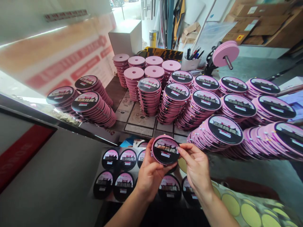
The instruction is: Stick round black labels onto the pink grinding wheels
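My left hand (pixel 151 175) is wrapped round a pink spool (pixel 153 143), its face tilted up toward me. A round black-and-pink sticker (pixel 166 150) covers most of that face, leaving a pink rim bare at the upper left. With thumb and forefinger, my right hand (pixel 197 165) pinches the sticker's right edge. Whether that edge lies flat on the spool, I cannot tell. Below my hands lies a sheet of round stickers (pixel 124 186) of the same print, partly hidden by my arms.
Several stacks of labelled pink spools (pixel 176 91) fill the table's middle and right. Plain pink spools (pixel 133 73) stand behind them. More labelled stacks (pixel 85 101) lean at left beside the glass. A pen holder (pixel 191 64), a spool winder (pixel 226 54) and backing paper (pixel 251 211) are also around.
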Demonstrator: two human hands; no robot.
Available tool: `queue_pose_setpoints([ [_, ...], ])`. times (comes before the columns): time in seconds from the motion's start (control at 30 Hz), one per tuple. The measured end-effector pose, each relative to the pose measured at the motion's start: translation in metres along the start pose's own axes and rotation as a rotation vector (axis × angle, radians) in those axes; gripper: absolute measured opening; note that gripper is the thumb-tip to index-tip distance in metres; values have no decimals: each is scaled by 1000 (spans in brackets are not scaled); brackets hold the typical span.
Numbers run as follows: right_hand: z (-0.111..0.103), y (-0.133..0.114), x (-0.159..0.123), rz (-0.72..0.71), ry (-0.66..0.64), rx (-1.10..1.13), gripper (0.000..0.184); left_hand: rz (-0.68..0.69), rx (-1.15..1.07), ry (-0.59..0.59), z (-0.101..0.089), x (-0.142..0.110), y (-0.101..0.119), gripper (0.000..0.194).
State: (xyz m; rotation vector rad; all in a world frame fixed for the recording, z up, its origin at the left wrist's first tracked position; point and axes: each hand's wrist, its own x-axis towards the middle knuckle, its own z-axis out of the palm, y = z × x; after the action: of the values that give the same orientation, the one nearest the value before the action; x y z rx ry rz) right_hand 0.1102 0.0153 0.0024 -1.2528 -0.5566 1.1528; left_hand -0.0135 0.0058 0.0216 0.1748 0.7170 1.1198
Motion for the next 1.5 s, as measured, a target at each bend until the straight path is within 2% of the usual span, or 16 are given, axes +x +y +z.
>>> queue_pose_setpoints([
  [0.8,-1,4,-1,-63,7,-62,14,26,39,49,6,-1,-1,68],
  [1.17,-2,7,-1,-125,7,-149,15,62,70,36,0,2,-5,64],
  [1.3,1,2,-2,-192,10,-261,15,130,97,-2,-5,2,-12,66],
  [1.43,3,-6,-1,-339,12,-541,13,243,244,17,-8,-1,-17,59],
  [1.5,4,-9,-1,-364,10,-658,16,275,302,37,-7,-3,-16,56],
])
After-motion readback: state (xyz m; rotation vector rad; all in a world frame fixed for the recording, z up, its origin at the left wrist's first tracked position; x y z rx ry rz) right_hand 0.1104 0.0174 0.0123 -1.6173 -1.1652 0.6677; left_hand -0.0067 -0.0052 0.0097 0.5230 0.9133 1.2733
